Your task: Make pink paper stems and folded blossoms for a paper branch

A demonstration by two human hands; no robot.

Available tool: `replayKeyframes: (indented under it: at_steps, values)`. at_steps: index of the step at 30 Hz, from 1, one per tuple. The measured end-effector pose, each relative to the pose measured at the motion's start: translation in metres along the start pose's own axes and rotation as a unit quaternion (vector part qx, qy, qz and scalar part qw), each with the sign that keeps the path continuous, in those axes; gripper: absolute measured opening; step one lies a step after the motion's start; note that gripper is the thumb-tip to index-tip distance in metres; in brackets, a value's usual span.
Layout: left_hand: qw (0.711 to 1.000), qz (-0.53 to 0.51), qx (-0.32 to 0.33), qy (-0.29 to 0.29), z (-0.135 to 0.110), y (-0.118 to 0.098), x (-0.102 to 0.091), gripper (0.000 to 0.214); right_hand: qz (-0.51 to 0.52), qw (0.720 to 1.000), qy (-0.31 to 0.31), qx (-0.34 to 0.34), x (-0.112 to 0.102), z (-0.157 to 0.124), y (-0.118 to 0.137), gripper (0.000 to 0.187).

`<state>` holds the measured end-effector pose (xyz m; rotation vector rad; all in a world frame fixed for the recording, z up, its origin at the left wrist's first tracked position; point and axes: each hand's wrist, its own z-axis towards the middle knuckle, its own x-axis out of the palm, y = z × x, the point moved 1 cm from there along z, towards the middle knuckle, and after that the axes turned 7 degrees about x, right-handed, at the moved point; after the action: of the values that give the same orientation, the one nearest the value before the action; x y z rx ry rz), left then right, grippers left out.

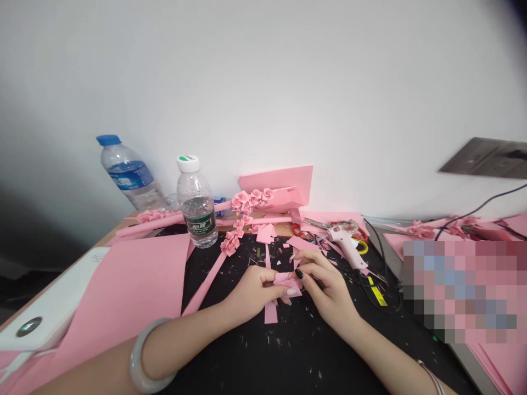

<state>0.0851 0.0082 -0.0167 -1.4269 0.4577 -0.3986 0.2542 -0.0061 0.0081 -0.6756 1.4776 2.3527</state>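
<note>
Between my two hands is a small folded piece of pink paper (283,278), held above the black work surface. My left hand (256,289) pinches its left side, the thumb lying across the front. From the right, my right hand (323,280) has its thumb and fingers closed on the upper right edge of the same paper. A narrow pink paper strip (270,314) lies beneath the hands. Just beyond them are pink paper scraps (300,243) and a stem of folded pink paper flowers (231,242).
A pink glue gun (347,246) lies right of centre beside scissors (362,244) and a black cable. Two water bottles, one white-capped (197,211) and one blue-capped (129,174), stand back left. Large pink sheets (135,274) and a white power bank (53,302) lie left.
</note>
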Motion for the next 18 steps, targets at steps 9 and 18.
replayKeyframes:
  at_steps: [9, 18]
  values:
    - [0.998, -0.057, -0.003, 0.034, 0.0, -0.005, 0.0, 0.019, 0.058, 0.996, 0.057, 0.031, -0.001, 0.001, 0.0, 0.015]
    - [0.997, -0.057, -0.021, 0.038, 0.0, -0.013, 0.001, 0.016, 0.11, 0.989, 0.073, 0.066, 0.001, 0.003, -0.002, 0.013]
